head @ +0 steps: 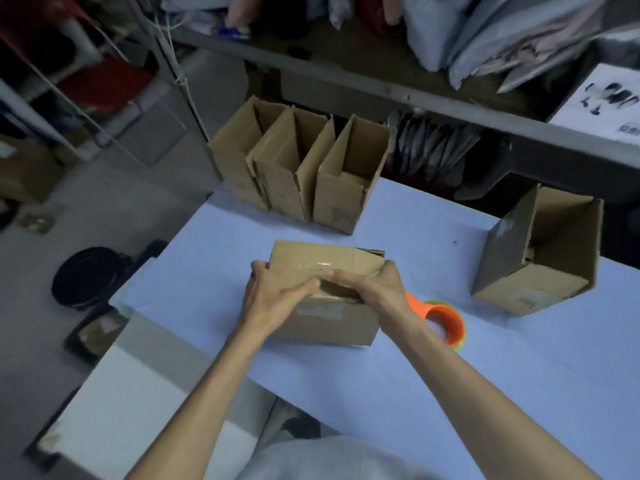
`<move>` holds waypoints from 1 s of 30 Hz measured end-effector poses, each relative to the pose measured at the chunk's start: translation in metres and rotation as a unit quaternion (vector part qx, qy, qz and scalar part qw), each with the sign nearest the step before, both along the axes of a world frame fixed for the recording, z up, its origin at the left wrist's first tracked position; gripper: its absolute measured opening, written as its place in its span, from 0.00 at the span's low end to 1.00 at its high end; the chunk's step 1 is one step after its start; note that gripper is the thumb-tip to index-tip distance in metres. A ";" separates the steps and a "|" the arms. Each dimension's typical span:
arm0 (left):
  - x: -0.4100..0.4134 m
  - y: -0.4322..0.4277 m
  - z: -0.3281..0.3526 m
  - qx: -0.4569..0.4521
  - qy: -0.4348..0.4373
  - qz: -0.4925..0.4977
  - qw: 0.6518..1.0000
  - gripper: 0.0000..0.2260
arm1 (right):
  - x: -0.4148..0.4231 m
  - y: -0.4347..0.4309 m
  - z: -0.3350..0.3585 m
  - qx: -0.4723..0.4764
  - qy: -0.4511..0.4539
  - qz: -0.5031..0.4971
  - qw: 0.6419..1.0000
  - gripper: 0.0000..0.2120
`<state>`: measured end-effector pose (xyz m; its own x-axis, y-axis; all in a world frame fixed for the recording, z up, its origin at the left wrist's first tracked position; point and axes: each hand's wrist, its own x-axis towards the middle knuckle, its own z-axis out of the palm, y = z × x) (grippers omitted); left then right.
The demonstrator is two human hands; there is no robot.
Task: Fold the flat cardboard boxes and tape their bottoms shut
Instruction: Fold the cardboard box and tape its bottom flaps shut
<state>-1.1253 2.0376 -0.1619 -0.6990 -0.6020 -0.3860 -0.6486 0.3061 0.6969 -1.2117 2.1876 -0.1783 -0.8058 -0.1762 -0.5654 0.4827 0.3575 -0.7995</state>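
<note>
- Centrally on the blue tabletop (485,375): cardboard box (329,320), closed side up, with clear tape (322,265) shining along the seam
- Left grip (277,292) spread, fingers laid nearly straight on the taped top, thumb at the box's left edge
- Right grip (367,285) curled over the box's right end, fingers bent on the top, thumb near the far corner
- Just right of that box, partly behind the right wrist: orange tape dispenser (441,318), lying on the tabletop
- At the far edge: three open boxes (287,181), upright in a close row
- Well apart, far right: fourth open box (540,265), mouth upward
</note>
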 end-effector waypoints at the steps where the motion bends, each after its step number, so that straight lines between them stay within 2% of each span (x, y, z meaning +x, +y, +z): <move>1: 0.004 0.004 -0.005 0.016 0.003 0.011 1.000 0.34 | 0.000 -0.001 -0.001 0.074 0.032 0.025 0.996 0.45; 3: 0.009 0.008 -0.012 0.041 0.021 0.033 0.998 0.37 | 0.000 -0.001 -0.002 0.146 0.051 0.034 0.987 0.42; 5: 0.007 0.005 -0.013 0.083 0.032 0.045 0.995 0.41 | -0.003 0.001 -0.006 0.112 0.038 0.016 0.993 0.38; 7: 0.001 -0.002 -0.013 0.112 0.016 0.036 0.993 0.39 | -0.006 0.001 -0.010 0.058 0.022 -0.023 0.998 0.34; 8: -0.003 -0.003 -0.012 0.115 0.005 0.032 0.993 0.34 | -0.006 0.000 -0.010 0.063 0.027 -0.027 0.997 0.34; 10: -0.008 -0.002 -0.010 0.099 -0.012 0.039 0.994 0.26 | -0.005 -0.003 -0.004 0.144 0.049 0.012 0.988 0.41; 12: -0.011 0.003 -0.009 0.075 -0.010 0.045 0.996 0.26 | -0.004 -0.007 0.006 0.236 0.071 0.071 0.966 0.47; 13: -0.012 0.004 -0.009 0.074 -0.002 0.051 0.996 0.27 | -0.005 -0.008 0.006 0.254 0.074 0.085 0.961 0.47; 14: -0.012 0.004 -0.011 0.080 0.006 0.056 0.995 0.29 | -0.008 -0.009 0.005 0.245 0.067 0.087 0.963 0.46; 16: -0.014 0.002 -0.013 0.092 0.010 0.058 0.994 0.31 | -0.015 -0.007 0.001 0.170 0.032 0.049 0.984 0.42; 18: -0.018 0.000 -0.013 0.091 0.001 0.055 0.994 0.29 | -0.022 -0.006 -0.005 0.115 0.017 0.009 0.993 0.38; 22: -0.025 -0.004 -0.012 0.084 -0.027 0.054 0.995 0.25 | -0.019 -0.009 0.003 0.152 0.029 0.017 0.988 0.41; 26: -0.026 -0.012 -0.014 0.093 -0.050 0.052 0.993 0.30 | -0.020 -0.008 0.003 0.163 0.049 0.058 0.984 0.36; 27: -0.029 -0.014 -0.014 0.102 -0.044 0.057 0.992 0.31 | -0.020 -0.007 0.002 0.154 0.066 0.046 0.985 0.34; 28: -0.033 -0.014 -0.013 0.112 -0.034 0.062 0.991 0.32 | -0.019 -0.005 0.001 0.161 0.128 0.028 0.978 0.33; 29: -0.037 -0.014 -0.012 0.116 -0.019 0.065 0.991 0.32 | -0.016 -0.002 0.003 0.168 0.236 0.022 0.957 0.33; 30: -0.041 -0.013 -0.011 0.095 0.007 0.063 0.993 0.32 | -0.014 -0.001 0.007 0.159 0.359 0.048 0.918 0.32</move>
